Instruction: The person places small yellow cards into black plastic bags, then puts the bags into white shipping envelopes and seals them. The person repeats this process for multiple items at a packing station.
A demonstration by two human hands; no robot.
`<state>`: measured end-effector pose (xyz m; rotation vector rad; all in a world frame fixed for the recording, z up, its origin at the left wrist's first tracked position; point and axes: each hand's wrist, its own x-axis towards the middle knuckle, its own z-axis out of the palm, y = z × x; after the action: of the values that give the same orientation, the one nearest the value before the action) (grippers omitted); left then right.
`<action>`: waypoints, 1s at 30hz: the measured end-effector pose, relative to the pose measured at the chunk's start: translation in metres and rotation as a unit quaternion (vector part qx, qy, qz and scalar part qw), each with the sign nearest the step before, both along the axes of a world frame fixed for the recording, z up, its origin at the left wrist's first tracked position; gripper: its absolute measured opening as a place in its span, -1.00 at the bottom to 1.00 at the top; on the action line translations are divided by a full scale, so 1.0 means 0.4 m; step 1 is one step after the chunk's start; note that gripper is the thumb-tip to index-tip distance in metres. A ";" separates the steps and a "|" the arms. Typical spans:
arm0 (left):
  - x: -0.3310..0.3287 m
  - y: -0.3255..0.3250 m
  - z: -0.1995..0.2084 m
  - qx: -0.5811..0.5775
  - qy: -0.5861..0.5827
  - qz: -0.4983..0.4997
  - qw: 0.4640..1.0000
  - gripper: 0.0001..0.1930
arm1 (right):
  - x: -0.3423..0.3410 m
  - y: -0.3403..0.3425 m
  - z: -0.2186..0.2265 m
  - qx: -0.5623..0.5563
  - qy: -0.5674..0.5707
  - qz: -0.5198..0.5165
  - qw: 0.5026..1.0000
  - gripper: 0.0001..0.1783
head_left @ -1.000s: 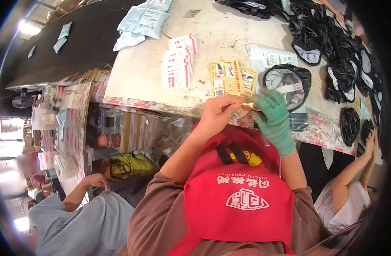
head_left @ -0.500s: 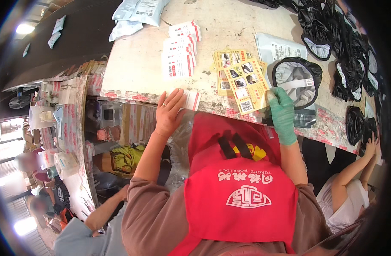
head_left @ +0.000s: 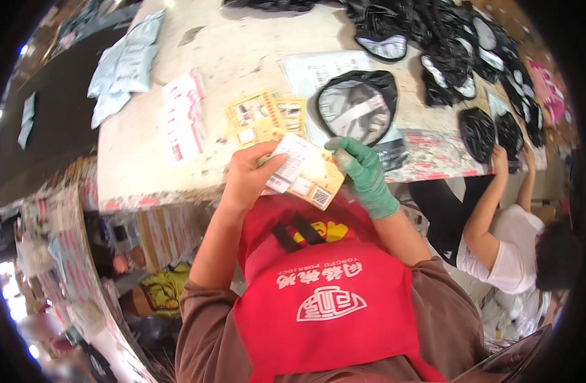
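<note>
Yellow rectangular paper card (head_left: pixel 326 179), my twelve o'clock: light, bendy, I'd judge (hold by edges); bare left hand (head_left: pixel 249 171) pinches white paper card (head_left: pixel 294 158) overlapping it; green-gloved right hand (head_left: pixel 363 171) half-curls at its two o'clock, hold unclear.

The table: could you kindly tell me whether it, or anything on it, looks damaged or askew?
Yes, the table looks worn: dark scuffs mark its top, and ragged red-and-white patches run along its near edge. The loose yellow cards also lie unevenly overlapped rather than squared up.
</note>
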<state>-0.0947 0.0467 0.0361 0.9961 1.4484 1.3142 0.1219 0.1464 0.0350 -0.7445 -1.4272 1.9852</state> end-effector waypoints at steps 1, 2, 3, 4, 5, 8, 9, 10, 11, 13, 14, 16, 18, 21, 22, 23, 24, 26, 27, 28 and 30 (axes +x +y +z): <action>0.044 0.022 0.014 0.035 -0.023 0.046 0.998 -0.72 | 0.011 -0.013 -0.007 -0.138 0.126 -0.028 0.982 -0.54; 0.093 0.040 0.040 0.066 -0.045 0.100 0.992 -0.69 | 0.026 -0.020 -0.001 0.047 -0.010 0.000 0.999 -0.51; 0.111 0.044 0.034 0.081 0.030 0.105 0.991 -0.70 | 0.031 -0.036 -0.016 -0.031 0.047 0.011 0.998 -0.48; 0.131 0.052 0.028 0.096 0.106 0.111 0.983 -0.72 | 0.040 -0.050 -0.031 -0.108 0.100 0.016 0.989 -0.46; 0.150 0.054 0.027 0.108 0.181 0.125 0.970 -0.73 | 0.042 -0.065 -0.042 -0.123 0.099 -0.010 0.987 -0.45; 0.194 0.077 -0.008 0.252 0.532 0.091 0.803 -0.65 | 0.033 -0.098 -0.033 -0.280 0.254 -0.062 0.924 -0.44; 0.222 0.079 0.009 0.268 0.512 0.083 0.812 -0.58 | 0.034 -0.103 -0.040 -0.187 0.193 -0.069 0.961 -0.45; 0.245 0.075 0.008 0.258 0.506 0.068 0.820 -0.60 | 0.035 -0.107 -0.057 -0.092 0.129 -0.076 0.984 -0.45; 0.257 0.070 0.005 0.249 0.502 0.055 0.827 -0.62 | 0.031 -0.103 -0.066 0.005 0.063 -0.080 0.995 -0.46; 0.239 0.050 0.020 0.209 0.364 -0.029 0.907 -0.68 | 0.061 -0.069 -0.056 0.087 -0.064 -0.079 0.991 -0.53; 0.216 0.051 0.023 0.189 0.293 -0.070 0.935 -0.71 | 0.078 -0.031 -0.014 0.114 -0.106 -0.059 0.986 -0.55; 0.123 0.103 -0.055 0.200 0.224 0.015 0.954 -0.58 | 0.070 0.039 0.054 0.325 -0.145 -0.025 0.934 -0.59; 0.094 0.183 -0.070 0.167 0.296 0.113 0.934 -0.54 | 0.040 0.112 0.075 0.629 -0.171 -0.027 0.758 -0.61; 0.139 0.307 -0.048 0.104 0.332 0.040 0.937 -0.50 | 0.039 0.230 0.044 0.768 -0.241 -0.024 0.592 -0.60; 0.138 0.329 -0.065 0.074 0.362 0.022 0.929 -0.47 | 0.057 0.264 0.025 0.780 -0.262 -0.027 0.568 -0.59; 0.135 0.339 -0.074 0.039 0.394 0.013 0.918 -0.44 | 0.072 0.280 0.014 0.756 -0.326 -0.008 0.567 -0.60; 0.147 0.342 -0.069 0.046 0.433 0.005 0.900 -0.42 | 0.092 0.284 -0.001 0.726 -0.390 0.011 0.567 -0.60; 0.175 0.330 -0.054 0.054 0.509 -0.011 0.859 -0.39 | 0.112 0.275 -0.038 0.697 -0.461 -0.010 0.550 -0.69; 0.207 0.310 -0.042 0.068 0.531 -0.030 0.844 -0.40 | 0.106 0.264 -0.044 0.681 -0.498 0.017 0.538 -0.71; 0.267 0.300 -0.024 0.081 0.551 -0.049 0.829 -0.40 | 0.103 0.257 -0.044 0.664 -0.533 0.045 0.523 -0.73; 0.326 0.281 -0.026 0.114 0.573 -0.044 0.810 -0.41 | 0.101 0.260 -0.040 0.678 -0.514 0.042 0.524 -0.78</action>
<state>0.0356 0.1589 0.0259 2.2186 2.0550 0.7724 0.1624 0.2504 0.0191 -0.9534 -2.9034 -0.3201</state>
